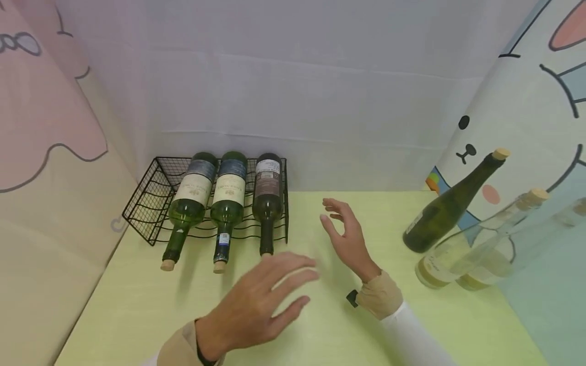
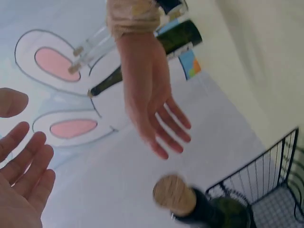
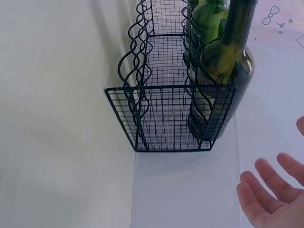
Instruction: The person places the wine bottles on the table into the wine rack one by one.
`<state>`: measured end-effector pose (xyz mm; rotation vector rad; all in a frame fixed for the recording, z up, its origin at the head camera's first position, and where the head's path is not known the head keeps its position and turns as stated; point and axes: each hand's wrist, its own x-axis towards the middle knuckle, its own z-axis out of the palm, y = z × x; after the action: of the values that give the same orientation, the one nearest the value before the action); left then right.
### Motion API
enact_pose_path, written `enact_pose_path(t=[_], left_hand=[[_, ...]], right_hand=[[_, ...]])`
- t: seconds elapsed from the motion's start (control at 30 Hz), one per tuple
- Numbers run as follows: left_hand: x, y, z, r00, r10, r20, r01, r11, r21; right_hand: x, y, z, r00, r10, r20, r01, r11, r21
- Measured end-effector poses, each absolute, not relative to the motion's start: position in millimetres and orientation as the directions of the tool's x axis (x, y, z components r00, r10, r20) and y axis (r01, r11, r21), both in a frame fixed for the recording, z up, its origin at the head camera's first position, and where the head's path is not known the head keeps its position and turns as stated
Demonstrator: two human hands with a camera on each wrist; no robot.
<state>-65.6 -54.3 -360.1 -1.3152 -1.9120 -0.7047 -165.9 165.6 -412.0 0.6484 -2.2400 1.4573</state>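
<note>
My left hand (image 1: 261,300) hovers over the table's front middle, fingers extended and holding nothing. It partly covers the corked end of the dark wine bottle (image 1: 267,201). My right hand (image 1: 350,244) is in the air right of the black wire rack (image 1: 139,188), fingers loosely bent, with nothing in it. Two green wine bottles (image 1: 196,188) with cream labels lie in the rack beside the dark one, corks pointing forward. In the right wrist view, my right hand (image 3: 275,199) appears apart from the rack (image 3: 171,87).
On the right stand a dark green corked bottle (image 1: 450,203) and clear corked bottles (image 1: 441,262) with yellowish bottoms, their outlines overlapping. White cloth (image 1: 311,101) hangs behind the pale green table (image 1: 320,335). Printed cloth covers both sides.
</note>
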Motion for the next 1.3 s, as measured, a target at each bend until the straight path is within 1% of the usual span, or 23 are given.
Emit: enact_pose_path(t=[0.07,0.13,0.2,0.3,0.4,0.53,0.63,0.7,0.77,0.83,0.9,1.0,1.13,1.2,1.3], left_hand=[[-61,-44,-375,-0.22,0.63,0.745,0.958,0.285,0.042],[-59,-37,-389,-0.232,0.676,0.699,0.964,0.258,0.071],[-60,-34,-401,-0.262,0.703,0.661,0.96,0.26,0.105],[-65,-35,-418,-0.349,0.718,0.603,0.936,0.3,0.185],[-71,-38,-432,-0.447,0.722,0.528,0.894,0.373,0.247],[-77,-44,-447,-0.536,0.719,0.442,0.844,0.455,0.284],[-78,-49,-453,-0.568,0.71,0.416,0.823,0.483,0.299],[-78,-52,-456,-0.58,0.7,0.416,0.814,0.492,0.308],[-77,-54,-457,-0.585,0.692,0.424,0.811,0.494,0.312],[-77,-56,-458,-0.588,0.686,0.428,0.809,0.495,0.318],[-77,-57,-459,-0.593,0.683,0.426,0.805,0.498,0.323],[-76,-59,-462,-0.598,0.683,0.419,0.802,0.502,0.325],[-75,-61,-464,-0.598,0.684,0.418,0.801,0.507,0.318],[-75,-62,-465,-0.597,0.685,0.418,0.802,0.509,0.312],[-74,-63,-467,-0.591,0.687,0.423,0.807,0.51,0.299]], right_hand=[[-152,173,-406,-0.817,-0.163,0.552,-0.569,0.381,-0.729],[-140,182,-404,-0.817,-0.161,0.554,-0.566,0.409,-0.716],[-130,191,-405,-0.812,-0.145,0.565,-0.565,0.436,-0.701],[-121,206,-408,-0.764,-0.081,0.64,-0.598,0.462,-0.655],[-114,222,-413,-0.674,0.047,0.738,-0.63,0.486,-0.606],[-107,245,-416,-0.529,0.263,0.807,-0.63,0.515,-0.581],[-103,263,-417,-0.409,0.443,0.798,-0.604,0.525,-0.6],[-101,276,-418,-0.325,0.532,0.782,-0.563,0.556,-0.612],[-99,291,-420,-0.259,0.58,0.772,-0.488,0.611,-0.623],[-98,304,-422,-0.228,0.589,0.776,-0.393,0.673,-0.626],[-98,315,-424,-0.236,0.58,0.78,-0.32,0.711,-0.626],[-98,327,-427,-0.292,0.576,0.764,-0.281,0.711,-0.644],[-101,336,-432,-0.379,0.603,0.702,-0.287,0.645,-0.709],[-102,336,-435,-0.417,0.635,0.65,-0.261,0.601,-0.755],[-109,348,-453,-0.466,0.682,0.563,-0.185,0.547,-0.816]])
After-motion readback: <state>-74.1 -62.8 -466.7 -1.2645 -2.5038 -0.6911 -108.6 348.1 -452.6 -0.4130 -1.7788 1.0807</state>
